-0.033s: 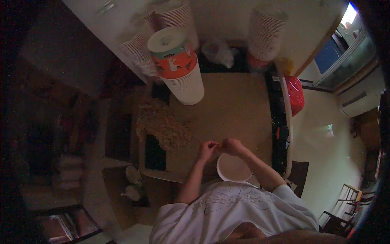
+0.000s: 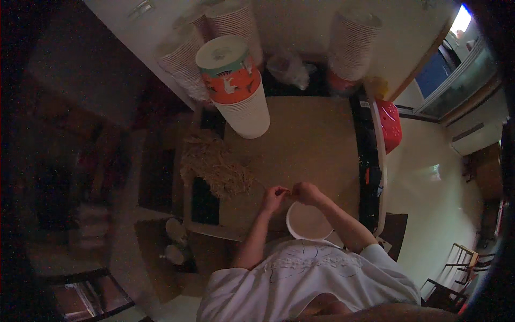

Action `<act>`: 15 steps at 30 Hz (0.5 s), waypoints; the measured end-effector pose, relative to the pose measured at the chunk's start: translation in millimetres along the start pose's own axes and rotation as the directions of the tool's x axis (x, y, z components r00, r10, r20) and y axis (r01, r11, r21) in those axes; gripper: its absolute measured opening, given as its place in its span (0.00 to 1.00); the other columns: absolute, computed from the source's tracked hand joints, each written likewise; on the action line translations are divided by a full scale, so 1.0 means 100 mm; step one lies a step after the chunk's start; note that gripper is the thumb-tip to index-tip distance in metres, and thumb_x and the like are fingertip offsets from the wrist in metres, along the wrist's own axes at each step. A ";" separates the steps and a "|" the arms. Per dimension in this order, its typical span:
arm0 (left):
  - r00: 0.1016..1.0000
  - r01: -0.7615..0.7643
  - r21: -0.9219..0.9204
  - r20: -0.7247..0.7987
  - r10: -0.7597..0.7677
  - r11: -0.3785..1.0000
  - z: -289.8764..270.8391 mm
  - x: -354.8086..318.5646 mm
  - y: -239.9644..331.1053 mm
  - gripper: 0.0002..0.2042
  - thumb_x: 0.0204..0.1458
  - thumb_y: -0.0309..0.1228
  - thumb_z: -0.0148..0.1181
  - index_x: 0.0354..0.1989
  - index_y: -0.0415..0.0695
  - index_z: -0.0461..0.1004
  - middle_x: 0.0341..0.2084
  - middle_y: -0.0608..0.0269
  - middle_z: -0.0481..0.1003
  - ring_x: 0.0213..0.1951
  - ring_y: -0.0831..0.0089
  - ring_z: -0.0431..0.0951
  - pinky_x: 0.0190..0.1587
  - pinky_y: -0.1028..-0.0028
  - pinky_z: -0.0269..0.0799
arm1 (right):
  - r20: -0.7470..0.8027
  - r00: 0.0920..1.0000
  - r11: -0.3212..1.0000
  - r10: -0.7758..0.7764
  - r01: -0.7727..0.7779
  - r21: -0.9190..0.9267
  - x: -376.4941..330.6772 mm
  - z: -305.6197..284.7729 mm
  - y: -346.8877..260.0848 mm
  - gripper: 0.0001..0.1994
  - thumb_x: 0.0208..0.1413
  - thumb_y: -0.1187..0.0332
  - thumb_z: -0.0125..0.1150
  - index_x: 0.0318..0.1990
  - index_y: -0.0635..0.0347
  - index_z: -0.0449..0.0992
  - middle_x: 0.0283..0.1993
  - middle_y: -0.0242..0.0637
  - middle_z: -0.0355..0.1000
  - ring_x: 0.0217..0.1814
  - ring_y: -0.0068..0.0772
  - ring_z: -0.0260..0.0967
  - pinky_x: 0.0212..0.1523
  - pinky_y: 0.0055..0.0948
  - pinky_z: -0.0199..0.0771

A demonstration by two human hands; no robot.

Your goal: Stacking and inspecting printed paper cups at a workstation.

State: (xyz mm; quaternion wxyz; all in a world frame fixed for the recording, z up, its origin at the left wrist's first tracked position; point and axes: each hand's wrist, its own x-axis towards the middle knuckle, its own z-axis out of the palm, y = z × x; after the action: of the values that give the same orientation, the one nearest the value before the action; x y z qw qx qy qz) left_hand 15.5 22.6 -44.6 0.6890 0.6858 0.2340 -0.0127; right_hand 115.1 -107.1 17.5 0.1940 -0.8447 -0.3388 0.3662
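Observation:
My left hand [image 2: 274, 198] and my right hand [image 2: 306, 193] meet over the near part of the brown board, fingertips pinched close together. Something small seems to be between them, too dim and small to name. Just below my right hand, an open white paper tub [image 2: 309, 221] sits against my shirt. Left of my left hand lies a loose heap of tan, stringy strands [image 2: 214, 166]. Beyond it a tall stack of nested paper tubs [image 2: 232, 86] stands upside down, its top one printed orange and green.
The brown board [image 2: 306, 139] covers most of the table. More tub stacks stand at the back left [image 2: 182, 59] and back right [image 2: 354, 43]. A clear plastic bag [image 2: 289, 70] lies between them. A red basket [image 2: 390, 123] is beside the table's right edge; chairs [image 2: 456, 273] stand farther right.

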 end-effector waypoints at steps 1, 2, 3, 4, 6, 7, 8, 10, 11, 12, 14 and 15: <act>1.000 0.022 -0.034 -0.014 -0.022 0.999 -0.02 0.00 -0.05 0.03 0.44 0.23 0.52 0.27 0.40 0.72 0.22 0.66 0.73 0.23 0.83 0.69 0.26 0.81 0.65 | 0.008 1.000 0.999 0.012 -0.013 0.040 0.00 -0.01 -0.03 0.16 0.40 0.51 0.54 0.25 0.54 0.71 0.26 0.39 0.69 0.28 0.39 0.68 0.28 0.34 0.66; 1.000 0.020 -0.036 -0.012 -0.021 0.999 -0.01 0.01 -0.04 0.03 0.44 0.23 0.52 0.27 0.40 0.72 0.22 0.66 0.73 0.23 0.83 0.69 0.26 0.81 0.65 | 0.007 1.000 0.999 0.014 -0.014 0.039 0.01 0.01 0.00 0.16 0.40 0.51 0.54 0.25 0.54 0.71 0.26 0.39 0.69 0.28 0.39 0.68 0.28 0.34 0.66; 1.000 -0.008 -0.032 -0.012 0.008 0.999 0.00 0.01 -0.04 0.03 0.44 0.23 0.52 0.27 0.40 0.72 0.21 0.67 0.73 0.23 0.83 0.69 0.26 0.82 0.65 | -0.029 1.000 1.000 -0.007 0.007 0.013 0.04 0.04 0.04 0.15 0.39 0.52 0.55 0.26 0.54 0.71 0.26 0.39 0.69 0.28 0.39 0.68 0.28 0.33 0.67; 0.999 -0.036 -0.028 -0.013 0.036 0.999 0.01 0.02 -0.04 0.03 0.44 0.23 0.52 0.27 0.41 0.72 0.21 0.67 0.72 0.23 0.83 0.69 0.26 0.82 0.65 | -0.065 0.998 1.000 -0.028 0.027 -0.014 0.05 0.06 0.07 0.13 0.39 0.54 0.56 0.27 0.53 0.71 0.26 0.38 0.69 0.29 0.38 0.68 0.28 0.33 0.67; 1.000 -0.019 -0.035 -0.012 0.018 0.999 -0.01 0.02 -0.05 0.03 0.44 0.24 0.53 0.27 0.41 0.72 0.20 0.68 0.72 0.22 0.83 0.68 0.25 0.82 0.64 | -0.057 0.998 1.000 0.003 -0.004 -0.012 0.06 0.06 0.03 0.14 0.39 0.53 0.56 0.27 0.53 0.71 0.26 0.38 0.69 0.29 0.38 0.68 0.28 0.33 0.67; 1.000 -0.001 -0.041 -0.007 0.001 0.999 -0.01 0.02 -0.06 0.02 0.43 0.25 0.54 0.26 0.41 0.72 0.20 0.68 0.71 0.22 0.83 0.68 0.25 0.82 0.64 | -0.052 0.998 0.999 0.036 -0.036 -0.009 0.06 0.06 0.01 0.15 0.39 0.52 0.55 0.27 0.53 0.71 0.26 0.38 0.70 0.29 0.38 0.68 0.28 0.32 0.67; 1.000 -0.003 -0.041 -0.009 0.002 0.999 -0.02 0.02 -0.10 0.02 0.43 0.25 0.54 0.26 0.41 0.72 0.20 0.68 0.71 0.22 0.83 0.68 0.25 0.82 0.64 | -0.052 0.998 0.999 0.035 -0.035 -0.010 0.08 0.08 0.01 0.15 0.39 0.52 0.55 0.27 0.53 0.71 0.26 0.38 0.70 0.29 0.38 0.68 0.28 0.32 0.67; 0.999 0.034 -0.045 0.002 -0.033 0.998 -0.04 0.03 -0.17 0.03 0.42 0.27 0.56 0.25 0.41 0.71 0.19 0.69 0.70 0.21 0.83 0.68 0.24 0.82 0.63 | -0.063 0.996 0.998 0.059 -0.060 -0.019 0.14 0.17 0.04 0.18 0.39 0.47 0.53 0.27 0.53 0.71 0.27 0.38 0.69 0.29 0.39 0.68 0.29 0.33 0.67; 0.999 0.033 -0.046 0.002 -0.033 0.998 -0.04 0.04 -0.18 0.03 0.42 0.27 0.56 0.25 0.41 0.71 0.19 0.69 0.70 0.21 0.83 0.68 0.24 0.82 0.63 | -0.064 0.996 0.998 0.059 -0.060 -0.021 0.17 0.20 0.06 0.18 0.39 0.47 0.53 0.27 0.53 0.71 0.27 0.38 0.69 0.29 0.39 0.68 0.29 0.33 0.67; 1.000 0.021 -0.067 -0.010 -0.022 0.998 -0.03 0.04 -0.19 0.03 0.42 0.27 0.56 0.24 0.41 0.70 0.18 0.69 0.70 0.21 0.83 0.67 0.23 0.82 0.63 | -0.054 0.997 0.998 0.062 -0.062 0.008 0.19 0.22 0.09 0.20 0.39 0.46 0.51 0.27 0.53 0.72 0.27 0.39 0.69 0.30 0.40 0.68 0.30 0.34 0.67; 1.000 0.008 -0.088 -0.023 -0.010 0.996 -0.03 0.05 -0.21 0.04 0.42 0.27 0.56 0.24 0.41 0.70 0.18 0.69 0.70 0.21 0.83 0.67 0.22 0.81 0.63 | -0.043 0.997 0.997 0.065 -0.064 0.036 0.22 0.25 0.11 0.21 0.39 0.44 0.50 0.27 0.53 0.72 0.27 0.40 0.69 0.31 0.41 0.67 0.30 0.35 0.66; 0.999 0.003 -0.115 -0.043 -0.008 0.993 -0.02 0.05 -0.23 0.04 0.42 0.27 0.57 0.24 0.41 0.70 0.18 0.69 0.70 0.20 0.83 0.67 0.22 0.81 0.63 | -0.055 0.998 1.000 0.028 -0.028 -0.009 0.24 0.26 0.11 0.21 0.39 0.44 0.50 0.26 0.53 0.72 0.27 0.40 0.69 0.32 0.42 0.67 0.31 0.36 0.66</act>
State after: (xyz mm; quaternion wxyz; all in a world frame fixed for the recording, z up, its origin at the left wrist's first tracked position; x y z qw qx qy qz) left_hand 11.3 24.9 -68.1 0.7221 0.6446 0.2510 0.0136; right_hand 112.1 -95.3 -17.4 0.1941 -0.8599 -0.3232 0.3441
